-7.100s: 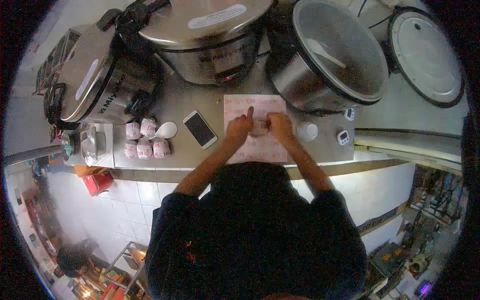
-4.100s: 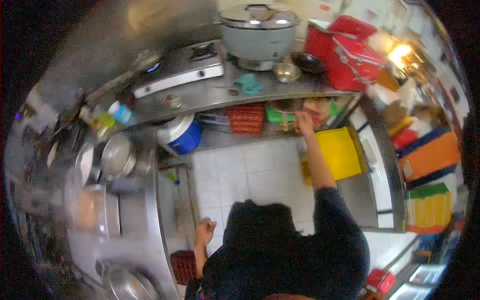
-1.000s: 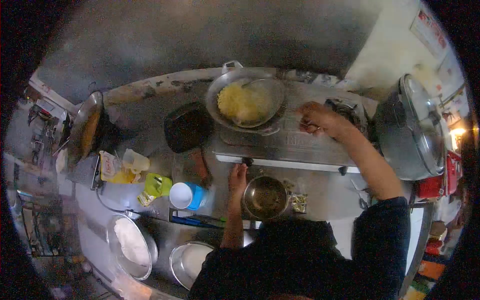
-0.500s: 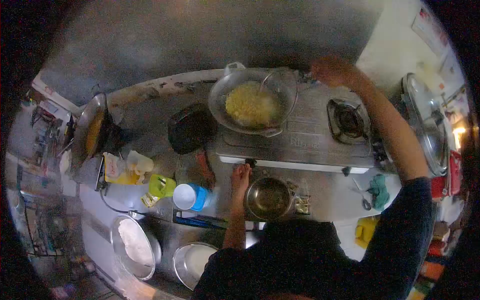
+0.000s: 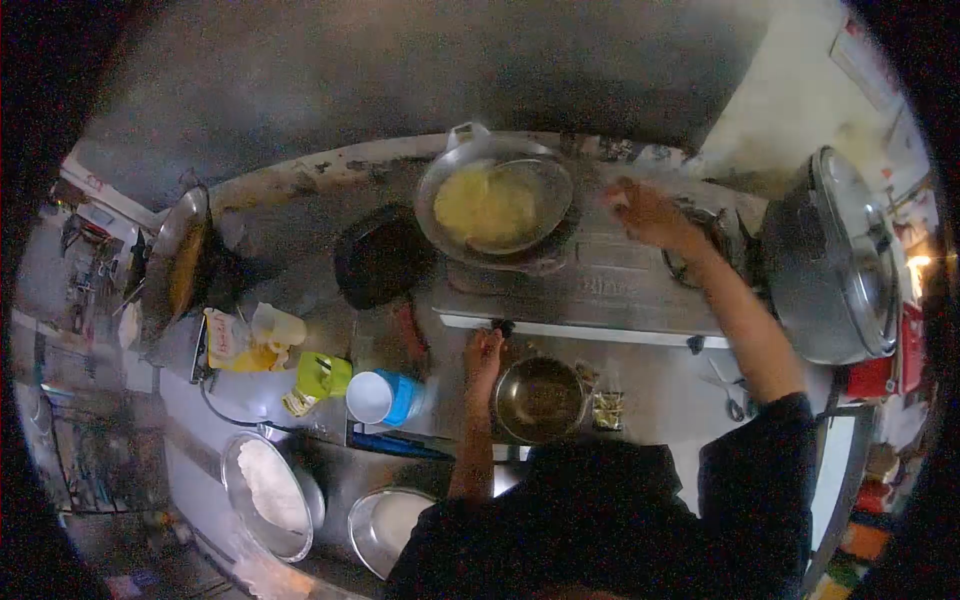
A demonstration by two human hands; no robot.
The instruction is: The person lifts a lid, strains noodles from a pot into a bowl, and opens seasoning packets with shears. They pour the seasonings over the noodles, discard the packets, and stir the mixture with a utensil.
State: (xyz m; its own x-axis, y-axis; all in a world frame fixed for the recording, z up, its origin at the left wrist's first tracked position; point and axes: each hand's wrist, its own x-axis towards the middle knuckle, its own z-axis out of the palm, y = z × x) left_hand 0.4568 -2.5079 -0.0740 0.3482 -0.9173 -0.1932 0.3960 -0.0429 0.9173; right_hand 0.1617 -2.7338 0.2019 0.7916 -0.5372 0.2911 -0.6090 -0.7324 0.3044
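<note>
My left hand (image 5: 485, 352) is at the front of the gas stove, its fingers closed on the black stove knob (image 5: 502, 327). My right hand (image 5: 645, 213), somewhat blurred, is raised to the right of a wide metal wok (image 5: 425, 205). Its fingers are curled round the handle end of what looks like a round wire skimmer (image 5: 555, 200); the handle itself barely shows. The skimmer's hoop lies inside the wok, among pale yellow frying pieces (image 5: 475, 205). Below the stove, nearest my left forearm, stands a metal bowl (image 5: 540, 400).
A dark square pan (image 5: 380, 258) sits left of the wok. A large lidded pot (image 5: 825, 270) stands at right, scissors (image 5: 735, 400) before it. Nearby are a blue-and-white cup (image 5: 372, 396), a green container (image 5: 322, 376), a bowl of white powder (image 5: 270, 490) and another wok (image 5: 180, 265) at far left.
My right hand has come down and closer to me, and the skimmer has swept lower and leftward in the wok. My left hand stays at the knob. The large pot shows more fully.
</note>
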